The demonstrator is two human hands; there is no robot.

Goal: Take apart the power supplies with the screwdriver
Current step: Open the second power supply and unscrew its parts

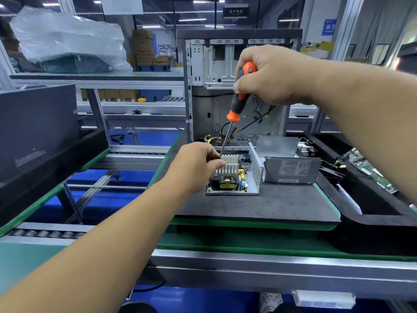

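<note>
An opened power supply (pixel 234 177) lies on the dark foam mat (pixel 259 206), its circuit board, white heat sink fins and perforated metal side wall exposed. My right hand (pixel 268 75) grips the orange and black handle of a screwdriver (pixel 237 102) held nearly upright, its shaft running down to the board's far left part. My left hand (pixel 196 166) sits at the supply's left side, fingers curled around the lower shaft near the tip, which they hide. A closed grey power supply (pixel 293 170) stands just right of the open one.
An empty upright computer case (pixel 237 86) with loose cables stands behind the supplies. A black tray (pixel 372 188) with green circuit boards is at the right. A large black box (pixel 38 136) sits on the roller conveyor at the left.
</note>
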